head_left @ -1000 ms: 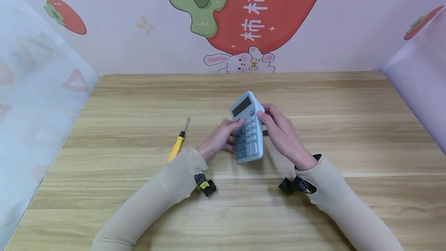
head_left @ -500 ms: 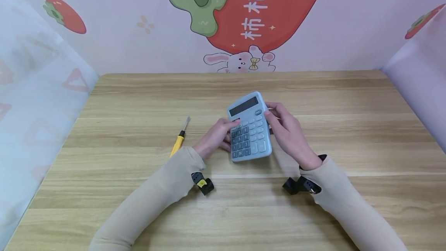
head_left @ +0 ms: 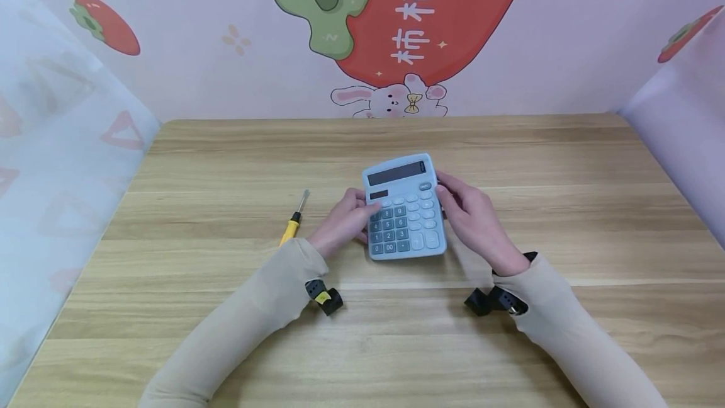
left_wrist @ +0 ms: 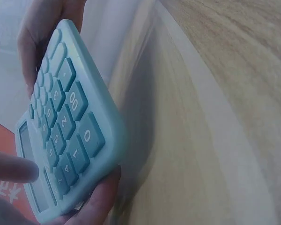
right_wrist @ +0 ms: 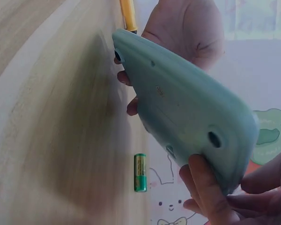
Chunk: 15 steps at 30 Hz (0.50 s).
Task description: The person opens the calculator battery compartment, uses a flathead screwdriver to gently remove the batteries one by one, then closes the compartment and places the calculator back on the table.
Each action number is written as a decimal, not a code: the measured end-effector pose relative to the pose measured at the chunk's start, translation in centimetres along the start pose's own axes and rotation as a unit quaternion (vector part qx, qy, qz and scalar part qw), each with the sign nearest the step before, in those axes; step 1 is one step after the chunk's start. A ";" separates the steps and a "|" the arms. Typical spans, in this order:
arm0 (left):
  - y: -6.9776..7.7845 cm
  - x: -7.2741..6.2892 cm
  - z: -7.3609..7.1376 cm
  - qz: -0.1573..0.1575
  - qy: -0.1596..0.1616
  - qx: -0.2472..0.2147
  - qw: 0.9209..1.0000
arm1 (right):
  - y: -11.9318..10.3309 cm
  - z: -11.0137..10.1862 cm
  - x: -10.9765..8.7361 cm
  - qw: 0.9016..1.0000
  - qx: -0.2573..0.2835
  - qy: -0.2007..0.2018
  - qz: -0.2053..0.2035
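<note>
A light blue calculator is held off the table, its keys and dark display facing up toward the head camera. A small mark like a digit shows at the display's right end. My left hand grips its left edge, thumb over the upper left keys and fingers underneath. On the right edge, my right hand holds it with the thumb at the side and fingers against the back. The right wrist view shows the calculator's back, with dark round holes near its ends.
A yellow screwdriver with a black collar lies left of the calculator, partly covered by the left sleeve. A green and gold battery is on the wooden table beyond the calculator, hidden in the head view. Printed cloth walls the back and sides.
The calculator has turned from edge-on to face the head camera and tipped lower. Both hands have kept their grip, moving slightly apart as its face came round. A digit now shows on the display.
</note>
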<state>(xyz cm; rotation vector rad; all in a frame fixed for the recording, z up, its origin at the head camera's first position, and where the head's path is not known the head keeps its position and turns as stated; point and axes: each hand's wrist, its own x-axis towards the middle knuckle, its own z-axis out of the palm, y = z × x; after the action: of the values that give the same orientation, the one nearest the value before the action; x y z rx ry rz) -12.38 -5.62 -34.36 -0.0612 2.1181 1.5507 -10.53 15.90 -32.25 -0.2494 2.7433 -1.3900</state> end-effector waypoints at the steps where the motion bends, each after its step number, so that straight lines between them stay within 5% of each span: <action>1: 0.0 0.0 0.0 0.003 0.005 0.004 1.000 | 0.0 0.0 0.0 1.000 -0.005 0.000 -0.001; 15: 0.1 -0.7 -0.1 0.019 0.039 0.057 0.997 | 0.6 -0.2 0.2 0.999 -0.031 0.022 0.002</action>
<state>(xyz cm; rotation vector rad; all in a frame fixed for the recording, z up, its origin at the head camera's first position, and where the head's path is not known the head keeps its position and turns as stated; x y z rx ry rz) -11.88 -5.88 -33.90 -0.0426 2.2767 1.4666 -10.78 16.40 -32.57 -0.2181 2.8242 -1.3284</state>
